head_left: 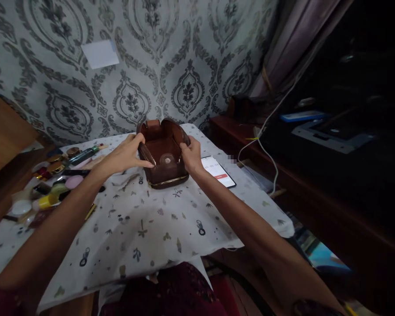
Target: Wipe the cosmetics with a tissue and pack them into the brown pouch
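A brown zippered bag (169, 174) stands on the patterned white cloth with its top spread wide. Its lining is reddish brown, and a round metal snap shows on the front flap. My left hand (127, 154) grips the bag's left rim, thumb stretched along the front edge. On the opposite side, my right hand (192, 154) is closed around the right rim, with the fingertips partly hidden. No item can be made out inside the bag. Just right of it lies a phone (222, 176) with a lit white screen and a red button.
Several cosmetics, with a yellow-capped one (48, 202) and a green bottle (85, 154) among them, are heaped at the left. The cloth (158, 224) covers the tabletop up to the patterned wall. A white cable (275, 169) hangs at the right beside dark furniture.
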`<state>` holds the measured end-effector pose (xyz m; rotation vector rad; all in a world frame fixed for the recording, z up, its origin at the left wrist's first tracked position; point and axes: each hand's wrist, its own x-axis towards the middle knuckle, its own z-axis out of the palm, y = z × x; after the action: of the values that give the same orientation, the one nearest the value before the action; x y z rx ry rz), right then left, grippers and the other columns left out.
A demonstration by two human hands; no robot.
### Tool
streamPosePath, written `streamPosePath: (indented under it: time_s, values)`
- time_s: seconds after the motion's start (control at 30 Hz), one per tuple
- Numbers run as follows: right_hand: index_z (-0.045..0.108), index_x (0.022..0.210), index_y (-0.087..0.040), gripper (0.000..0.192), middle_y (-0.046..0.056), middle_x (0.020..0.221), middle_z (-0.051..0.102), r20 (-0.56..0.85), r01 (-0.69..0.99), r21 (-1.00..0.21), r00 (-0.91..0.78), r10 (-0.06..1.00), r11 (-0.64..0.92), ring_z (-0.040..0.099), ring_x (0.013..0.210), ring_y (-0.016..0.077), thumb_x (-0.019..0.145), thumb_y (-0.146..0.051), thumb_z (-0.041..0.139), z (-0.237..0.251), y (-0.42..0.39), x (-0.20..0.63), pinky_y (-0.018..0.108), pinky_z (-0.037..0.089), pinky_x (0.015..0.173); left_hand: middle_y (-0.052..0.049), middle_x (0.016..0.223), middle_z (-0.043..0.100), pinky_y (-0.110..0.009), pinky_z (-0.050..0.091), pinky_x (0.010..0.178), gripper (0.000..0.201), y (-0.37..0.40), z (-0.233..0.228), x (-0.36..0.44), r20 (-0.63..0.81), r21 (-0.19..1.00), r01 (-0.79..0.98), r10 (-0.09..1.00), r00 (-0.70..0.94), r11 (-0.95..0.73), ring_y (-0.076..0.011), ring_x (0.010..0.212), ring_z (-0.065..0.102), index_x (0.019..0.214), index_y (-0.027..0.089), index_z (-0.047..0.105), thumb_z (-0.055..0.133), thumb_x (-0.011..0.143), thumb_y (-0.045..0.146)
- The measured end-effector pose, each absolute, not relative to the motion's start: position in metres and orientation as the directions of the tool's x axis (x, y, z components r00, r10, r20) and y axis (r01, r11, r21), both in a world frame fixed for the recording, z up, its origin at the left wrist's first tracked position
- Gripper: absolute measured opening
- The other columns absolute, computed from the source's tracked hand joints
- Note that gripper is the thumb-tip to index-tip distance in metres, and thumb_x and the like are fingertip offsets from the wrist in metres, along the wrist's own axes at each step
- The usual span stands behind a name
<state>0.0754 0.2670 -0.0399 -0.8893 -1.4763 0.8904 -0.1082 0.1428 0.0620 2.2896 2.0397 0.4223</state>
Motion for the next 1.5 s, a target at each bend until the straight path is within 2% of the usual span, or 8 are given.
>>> streamPosePath:
  time_s: [0.17, 0.33, 0.57, 0.63, 0.77, 0.83, 1.1, 1.5]
  values:
    - [0.057, 0.095, -0.018, 0.024, 0.004, 0.085, 0.062, 0.471, 0.046, -0.88, -0.055, 0.881, 0.473, 0.057, 0.082, 0.0216, 0.075, -0.021, 0.043, -0.024, 0.256, 0.067, 0.036, 0.049, 0.082, -0.006, 0.106, 0.053, -0.034, 0.046, 0.081, 0.066, 0.134, 0.058, -0.122, 0.241, 0.22, 0.967, 0.968, 0.078, -0.132, -0.027, 0.099, 0.053, 0.104, 0.021, 0.045, 0.077, 0.066, 0.065]
    - [0.058, 0.11, -0.016, 0.033, 0.006, 0.088, 0.065, 0.358, 0.182, -0.912, -0.082, 0.93, 0.367, 0.059, 0.086, 0.0249, 0.081, -0.03, 0.048, -0.033, 0.241, 0.076, 0.04, 0.049, 0.089, -0.007, 0.119, 0.051, -0.036, 0.046, 0.09, 0.062, 0.132, 0.045, -0.12, 0.225, 0.303, 0.931, 0.965, 0.136, -0.202, -0.0269, 0.107, 0.052, 0.115, 0.021, 0.044, 0.073, 0.074, 0.056]
    - [0.052, 0.129, -0.016, 0.057, 0.01, 0.122, 0.065, 0.323, 0.029, -0.944, -0.137, 0.936, 0.33, 0.061, 0.111, 0.023, 0.085, -0.053, 0.057, -0.049, 0.227, 0.089, 0.037, 0.046, 0.102, -0.01, 0.135, 0.048, -0.045, 0.045, 0.102, 0.067, 0.131, 0.034, -0.116, 0.255, 0.392, 0.898, 0.962, 0.101, -0.198, -0.03, 0.125, 0.049, 0.131, 0.024, 0.043, 0.068, 0.078, 0.058]
    - [0.05, 0.131, -0.017, 0.063, 0.011, 0.128, 0.064, 0.269, -0.006, -0.963, -0.124, 0.955, 0.27, 0.059, 0.117, 0.0231, 0.084, -0.058, 0.059, -0.054, 0.222, 0.091, 0.037, 0.044, 0.105, -0.013, 0.146, 0.042, -0.048, 0.044, 0.105, 0.08, 0.131, 0.025, -0.119, 0.259, 0.447, 0.873, 0.963, 0.08, -0.193, -0.032, 0.133, 0.046, 0.144, 0.026, 0.034, 0.068, 0.079, 0.059]
    - [0.05, 0.131, -0.018, 0.065, 0.012, 0.133, 0.061, 0.25, -0.046, -0.968, -0.112, 0.962, 0.246, 0.056, 0.124, 0.0238, 0.083, -0.061, 0.059, -0.067, 0.212, 0.096, 0.039, 0.041, 0.11, -0.022, 0.163, 0.017, -0.052, 0.045, 0.105, 0.112, 0.121, -0.015, -0.131, 0.228, 0.633, 0.76, 0.974, -0.004, -0.145, -0.0356, 0.145, 0.035, 0.155, 0.029, -0.014, 0.065, 0.082, 0.059]
    - [0.052, 0.128, -0.018, 0.061, 0.012, 0.13, 0.063, 0.255, -0.027, -0.967, -0.145, 0.956, 0.254, 0.057, 0.122, 0.0248, 0.086, -0.062, 0.055, -0.072, 0.208, 0.098, 0.04, 0.041, 0.109, -0.026, 0.163, 0.015, -0.055, 0.039, 0.111, 0.117, 0.112, -0.045, -0.138, 0.168, 0.615, 0.785, 0.985, -0.043, -0.071, -0.0369, 0.148, 0.029, 0.154, 0.023, -0.02, 0.063, 0.082, 0.062]
    - [0.052, 0.129, -0.019, 0.058, 0.013, 0.129, 0.063, 0.294, 0.048, -0.95, -0.211, 0.932, 0.31, 0.055, 0.124, 0.0268, 0.092, -0.063, 0.042, -0.082, 0.206, 0.1, 0.042, 0.041, 0.108, -0.027, 0.159, 0.028, -0.058, 0.018, 0.12, 0.095, 0.097, -0.113, -0.137, 0.093, 0.059, 0.998, 0.996, -0.005, 0.0, -0.04, 0.15, 0.02, 0.152, 0.007, 0.032, 0.042, 0.086, 0.075]
    - [0.064, 0.099, -0.018, 0.065, 0.012, 0.103, 0.069, 0.359, 0.12, -0.923, -0.067, 0.931, 0.365, 0.06, 0.103, 0.0268, 0.092, -0.071, 0.027, -0.085, 0.218, 0.098, 0.043, 0.048, 0.096, -0.021, 0.149, 0.046, -0.057, 0.033, 0.109, 0.074, 0.099, -0.088, -0.157, 0.15, 0.079, 0.993, 0.986, 0.073, -0.086, -0.037, 0.137, 0.043, 0.138, 0.017, 0.05, 0.047, 0.087, 0.071]
